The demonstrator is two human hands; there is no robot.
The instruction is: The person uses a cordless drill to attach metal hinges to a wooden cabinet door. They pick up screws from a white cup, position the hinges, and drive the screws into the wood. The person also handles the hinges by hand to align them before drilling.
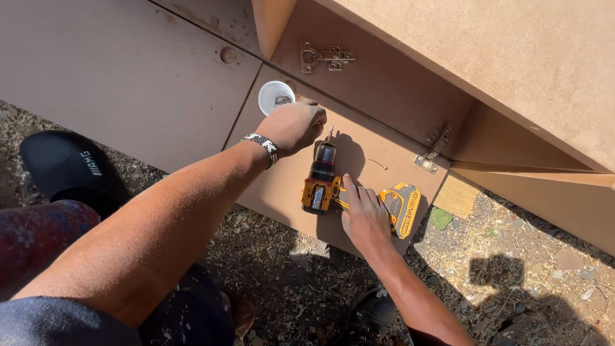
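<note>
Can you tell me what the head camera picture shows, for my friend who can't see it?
A person's right hand rests on a yellow and black cordless drill lying on a brown board on the ground. Their left hand, with a beaded bracelet, pinches something small beside a white cup.

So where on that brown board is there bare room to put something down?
The flat brown board is bare left of the yellow cordless drill, under the left forearm, and right of the drill tip toward the metal hinge, save one small screw. It is crowded around the left hand, right hand and white round tub.
</note>
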